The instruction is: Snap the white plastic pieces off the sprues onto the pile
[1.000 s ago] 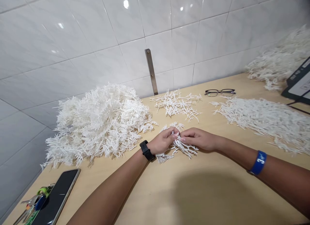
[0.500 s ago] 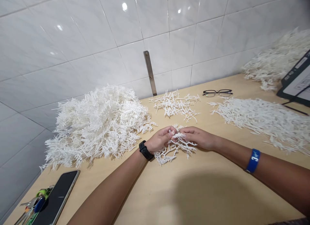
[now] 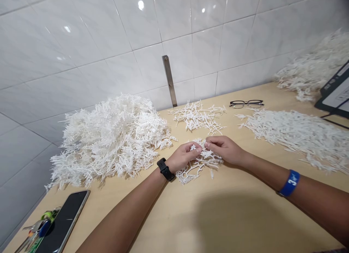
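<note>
My left hand (image 3: pixel 184 156) and my right hand (image 3: pixel 222 149) meet at the middle of a light wooden table (image 3: pixel 240 224). Their fingertips pinch a small tangle of white branching plastic sprigs (image 3: pixel 195 169), which lies partly under both hands. The fingers hide where the sprigs are gripped, and I cannot make out a single piece. A black watch sits on my left wrist, and a blue wristband circles my right forearm. A large heap of the same white sprigs (image 3: pixel 114 140) lies just left of my left hand.
A smaller sprig cluster (image 3: pixel 197 116) and a wide spread (image 3: pixel 294 138) lie beyond my hands. Another heap (image 3: pixel 313 69) sits far right by a dark framed board (image 3: pixel 336 87). Glasses (image 3: pixel 247 104), a phone (image 3: pixel 64 220) and keys (image 3: pixel 38 227) rest on the table against a white tile wall (image 3: pixel 68 64).
My right hand has moved up and slightly right, away from the near table edge. My left hand has shifted a little right, and the sprigs between them have shifted with my fingers.
</note>
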{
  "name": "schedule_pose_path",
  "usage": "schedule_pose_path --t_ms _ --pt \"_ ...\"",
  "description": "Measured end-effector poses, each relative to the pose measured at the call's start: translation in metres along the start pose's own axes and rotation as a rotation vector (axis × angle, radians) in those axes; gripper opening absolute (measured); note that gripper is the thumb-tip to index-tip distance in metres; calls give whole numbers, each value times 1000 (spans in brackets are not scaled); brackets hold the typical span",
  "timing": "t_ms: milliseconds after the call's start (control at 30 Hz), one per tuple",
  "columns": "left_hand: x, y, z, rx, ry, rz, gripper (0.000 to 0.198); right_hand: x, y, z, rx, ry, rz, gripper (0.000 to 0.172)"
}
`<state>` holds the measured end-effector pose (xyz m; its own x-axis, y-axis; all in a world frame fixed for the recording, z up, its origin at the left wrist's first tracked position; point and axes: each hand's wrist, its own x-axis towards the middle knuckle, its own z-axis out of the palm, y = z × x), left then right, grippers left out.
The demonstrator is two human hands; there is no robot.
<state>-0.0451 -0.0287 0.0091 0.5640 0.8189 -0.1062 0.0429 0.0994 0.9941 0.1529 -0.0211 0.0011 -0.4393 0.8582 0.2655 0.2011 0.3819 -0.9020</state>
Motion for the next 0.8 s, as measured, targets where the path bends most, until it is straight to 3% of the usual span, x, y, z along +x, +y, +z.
schedule_pose_path --t_ms 100,233,300,367,433,533,600,667,800 --pt "1 -4 -3 33 -42 24 41 3 -1 -5 75 139 -12 39" --pt "3 -6 -3 64 -41 69 39 11 5 -20 416 656 -28 25" --pt "2 -5 -2 67 -32 89 40 14 11 -28 599 812 70 28" --pt "2 -4 -2 56 -34 80 40 15 14 -31 683 751 235 35" --pt "1 -3 -1 49 -34 51 42 12 12 -27 624 619 303 38" --pt "0 -5 0 66 -32 14 43 5 0 -15 275 392 129 33" --pt "0 -7 1 71 -29 38 43 -1 -10 -7 -15 157 8 27" --pt "1 -8 3 75 -11 94 41 -4 -16 -4 -223 -26 -18 22" --pt "3 -9 3 187 118 189 35 -6 -14 -6 -407 -95 -4 23"
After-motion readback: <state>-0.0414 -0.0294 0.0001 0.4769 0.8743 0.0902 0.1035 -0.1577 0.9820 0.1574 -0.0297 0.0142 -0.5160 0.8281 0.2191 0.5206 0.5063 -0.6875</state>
